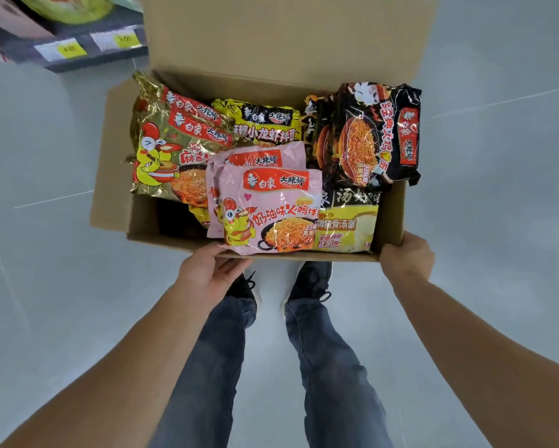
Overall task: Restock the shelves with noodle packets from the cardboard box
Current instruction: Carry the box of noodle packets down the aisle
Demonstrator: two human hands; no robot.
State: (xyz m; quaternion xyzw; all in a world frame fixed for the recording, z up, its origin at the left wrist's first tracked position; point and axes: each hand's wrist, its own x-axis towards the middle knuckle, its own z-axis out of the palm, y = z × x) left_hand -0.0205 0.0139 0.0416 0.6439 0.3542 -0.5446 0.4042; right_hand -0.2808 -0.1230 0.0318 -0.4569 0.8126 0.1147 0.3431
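An open cardboard box [110,176] is held above the floor in front of me, its far flap standing up. Inside lie several noodle packets: gold ones [161,147] at the left, a yellow one [265,124] at the back, pink ones [271,208] in the near middle, black ones [375,134] at the right and a pale yellow one [352,224] under them. My left hand [207,270] grips the near wall of the box from below, under the pink packet. My right hand [407,257] grips the near right corner.
A grey shelf edge [74,50] with yellow price tags shows at the top left, with goods above it. Below the box are my legs in jeans and dark shoes [310,279] on a pale tiled floor.
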